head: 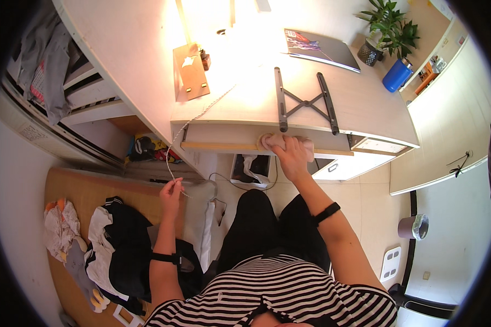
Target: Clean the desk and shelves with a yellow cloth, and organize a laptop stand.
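My left hand point(172, 194) pinches a twisted black-and-white cord point(168, 153) between thumb and fingers. The cord runs up over the desk edge onto the desktop point(237, 108), and its short tail hangs below my fingers. My right hand point(292, 157) grips a folded pinkish cloth point(270, 141), pressed to the wooden front edge of a shallow pull-out tray or drawer point(225, 134) under the desktop. Just above that hand, a black X-shaped folding laptop stand point(307, 103) lies on the desk, its lower ends over the front edge. My fingers hide part of the cloth.
A flat, dark laptop point(323, 49), a potted plant point(370, 53) and a blue bottle point(397, 75) stand at the back right. A wooden board point(193, 75) is at the left. Below are an open box point(251, 169) and a bed point(118, 184) with clothes.
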Motion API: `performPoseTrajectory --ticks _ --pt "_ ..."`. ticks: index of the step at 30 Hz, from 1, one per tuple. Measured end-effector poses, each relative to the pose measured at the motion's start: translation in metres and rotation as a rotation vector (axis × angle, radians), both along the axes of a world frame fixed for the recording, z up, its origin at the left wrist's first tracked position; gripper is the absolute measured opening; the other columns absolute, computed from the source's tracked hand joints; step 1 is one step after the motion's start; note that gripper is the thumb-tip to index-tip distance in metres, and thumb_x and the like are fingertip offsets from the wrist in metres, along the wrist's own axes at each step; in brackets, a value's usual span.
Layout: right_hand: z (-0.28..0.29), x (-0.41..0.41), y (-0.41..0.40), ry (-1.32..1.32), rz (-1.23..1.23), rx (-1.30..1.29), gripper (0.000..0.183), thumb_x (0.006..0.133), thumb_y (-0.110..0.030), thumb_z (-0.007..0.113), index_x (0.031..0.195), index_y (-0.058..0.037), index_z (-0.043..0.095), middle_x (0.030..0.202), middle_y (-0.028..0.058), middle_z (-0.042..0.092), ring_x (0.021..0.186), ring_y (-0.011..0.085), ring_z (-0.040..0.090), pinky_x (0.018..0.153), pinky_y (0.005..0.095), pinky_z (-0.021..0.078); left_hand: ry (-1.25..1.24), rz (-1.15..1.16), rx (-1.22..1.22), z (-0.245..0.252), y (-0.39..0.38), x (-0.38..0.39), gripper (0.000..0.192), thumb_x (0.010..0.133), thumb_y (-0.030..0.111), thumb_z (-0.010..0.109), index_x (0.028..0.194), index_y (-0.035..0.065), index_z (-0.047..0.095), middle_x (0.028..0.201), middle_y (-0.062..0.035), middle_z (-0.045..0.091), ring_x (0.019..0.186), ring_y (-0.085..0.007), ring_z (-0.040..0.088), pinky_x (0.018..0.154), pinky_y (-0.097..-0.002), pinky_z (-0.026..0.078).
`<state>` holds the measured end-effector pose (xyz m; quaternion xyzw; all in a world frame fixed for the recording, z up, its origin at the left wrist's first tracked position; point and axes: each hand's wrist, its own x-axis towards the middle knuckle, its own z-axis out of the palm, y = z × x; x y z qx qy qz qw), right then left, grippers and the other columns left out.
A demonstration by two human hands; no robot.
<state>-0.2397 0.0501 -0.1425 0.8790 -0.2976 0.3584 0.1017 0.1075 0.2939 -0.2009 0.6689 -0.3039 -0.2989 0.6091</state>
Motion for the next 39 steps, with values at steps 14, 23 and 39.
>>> performPoseTrajectory --ticks 14,23,39 --pt "0.056 -0.064 0.027 -0.289 0.292 0.411 0.026 0.067 0.007 0.073 0.084 -0.0118 0.065 0.104 0.0154 0.061 0.1 0.038 0.059 0.081 0.045 0.0508 -0.461 0.05 0.249 -0.043 -0.011 -0.01 0.052 0.095 0.015 0.067 0.144 0.0033 0.052 0.127 -0.0136 0.059 0.117 -0.023 0.058 0.096 -0.0342 0.049" --pt "0.149 -0.178 -0.058 -0.358 -0.356 0.056 0.019 0.075 0.003 0.067 0.09 -0.0076 0.06 0.113 0.022 0.056 0.113 0.043 0.056 0.087 0.047 0.0523 -0.229 -0.385 0.03 0.01 -0.094 -0.083 0.032 0.1 0.014 0.064 0.128 -0.0011 0.064 0.114 -0.008 0.068 0.108 -0.0141 0.064 0.096 -0.0279 0.049" --pt "0.1 -0.145 -0.048 -0.495 -0.358 0.531 0.022 0.094 -0.022 0.068 0.089 0.0001 0.069 0.066 0.0086 0.066 0.058 0.0184 0.064 0.057 0.0327 0.0501 0.5 -0.588 0.131 0.119 -0.224 -0.196 0.043 0.104 0.042 0.057 0.116 0.0018 0.065 0.115 -0.0137 0.071 0.103 -0.0198 0.068 0.085 -0.0307 0.052"
